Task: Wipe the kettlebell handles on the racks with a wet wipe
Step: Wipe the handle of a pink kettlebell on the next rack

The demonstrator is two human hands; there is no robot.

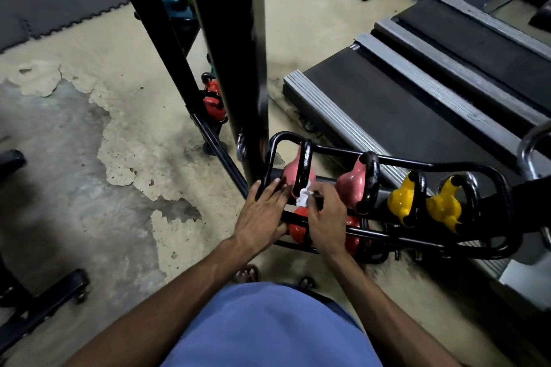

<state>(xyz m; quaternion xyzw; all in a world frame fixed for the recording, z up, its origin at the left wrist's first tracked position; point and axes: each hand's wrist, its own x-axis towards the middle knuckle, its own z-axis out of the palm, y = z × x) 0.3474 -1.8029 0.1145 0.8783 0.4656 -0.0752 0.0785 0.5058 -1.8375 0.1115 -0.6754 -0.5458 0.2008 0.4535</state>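
1. While the wet wipe [303,199] was pinched in the curled fingertips of the right hand [326,219], it was pressed to the lower end of the black handle [304,164] of the leftmost pink kettlebell [290,171], lower centre of the frame.
2. Left hand [262,208]: fingers were laid out straight and nothing was gripped. It was rested across the near rail of the rack [283,135], fingertips against that bell's body.
3. Handling advised: the wipe should be wrapped round the handle and drawn over the whole loop, underside included, with the bell steadied by the flat hand.
4. Not determined: whether the second pink kettlebell [354,185] and the yellow kettlebells [402,201] to the right had been wiped, and how damp the wipe was.
5. Obscured: the red kettlebells [298,228] on the lower tier were largely covered by both hands. Further bells at upper left were cut by the black upright [238,53]. The rack's right end was lost near the frame edge.
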